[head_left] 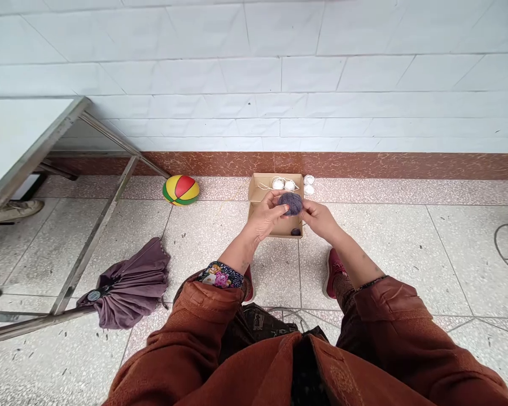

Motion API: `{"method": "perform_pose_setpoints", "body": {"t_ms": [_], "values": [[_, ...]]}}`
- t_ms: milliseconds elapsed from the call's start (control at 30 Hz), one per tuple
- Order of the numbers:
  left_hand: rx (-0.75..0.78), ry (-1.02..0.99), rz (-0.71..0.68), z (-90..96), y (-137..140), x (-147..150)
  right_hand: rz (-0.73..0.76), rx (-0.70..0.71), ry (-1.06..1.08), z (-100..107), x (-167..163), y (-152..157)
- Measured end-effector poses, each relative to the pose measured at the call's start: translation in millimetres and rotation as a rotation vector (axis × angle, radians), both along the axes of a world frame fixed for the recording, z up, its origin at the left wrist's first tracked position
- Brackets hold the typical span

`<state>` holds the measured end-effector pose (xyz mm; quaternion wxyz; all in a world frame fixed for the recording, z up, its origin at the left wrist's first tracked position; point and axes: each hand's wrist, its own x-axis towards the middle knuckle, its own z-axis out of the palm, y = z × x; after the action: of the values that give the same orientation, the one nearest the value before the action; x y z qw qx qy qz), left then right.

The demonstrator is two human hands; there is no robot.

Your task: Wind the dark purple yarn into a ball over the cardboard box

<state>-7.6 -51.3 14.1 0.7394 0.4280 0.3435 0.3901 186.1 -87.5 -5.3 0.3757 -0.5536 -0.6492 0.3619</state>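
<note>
My left fingers [281,211] clamped round a dark purple yarn ball [292,202], held above the open cardboard box [283,227]; right fingers [307,209] at the ball's right edge, can't tell whether pinching a strand

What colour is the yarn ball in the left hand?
The yarn ball is dark greyish purple; the head view shows it best.

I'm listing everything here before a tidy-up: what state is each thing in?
Yarn ball: wound, held in the left hand, with the right hand at its side
Box: open, lid folded back
White balls in the lid: loose strands trailing
White balls beside the box: outside it, near the wall
Umbrella: loosely folded, lying down
Colourful ball: resting on the floor
</note>
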Motion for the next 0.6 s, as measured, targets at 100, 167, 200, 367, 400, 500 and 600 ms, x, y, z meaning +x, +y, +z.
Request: {"method": "perform_pose_setpoints", "body": {"t_ms": [100, 167, 200, 367, 400, 500, 600], "values": [[0.081, 0.190, 0.128, -7.1, 8, -2, 0.108, 0.031, 0.009, 10, -6, -8], [0.159, 0.274, 0.171, -11.7, 11, -2, 0.173, 0.044, 0.058, 24, -9, -12], [0.198, 0.312, 0.174, -13.2, 12, -3, 0.182, 0.052, 0.087, 31, -10, -13], [0.339, 0.356, -0.038, -8.0, 6, -7, 0.017, 0.155, 0.209, 47, -2, 0], [0.333, 0.298, -0.114, -4.7, 3, -8, -0.040, 0.162, 0.223, 43, 0, 4], [0.247, 0.051, -0.253, 4.8, -3, -10, -0.155, 0.104, 0.213, 23, 2, 8], [0.153, -0.061, -0.171, 9.4, -2, -7, -0.160, 0.051, 0.119, 4, -6, -3]]}}
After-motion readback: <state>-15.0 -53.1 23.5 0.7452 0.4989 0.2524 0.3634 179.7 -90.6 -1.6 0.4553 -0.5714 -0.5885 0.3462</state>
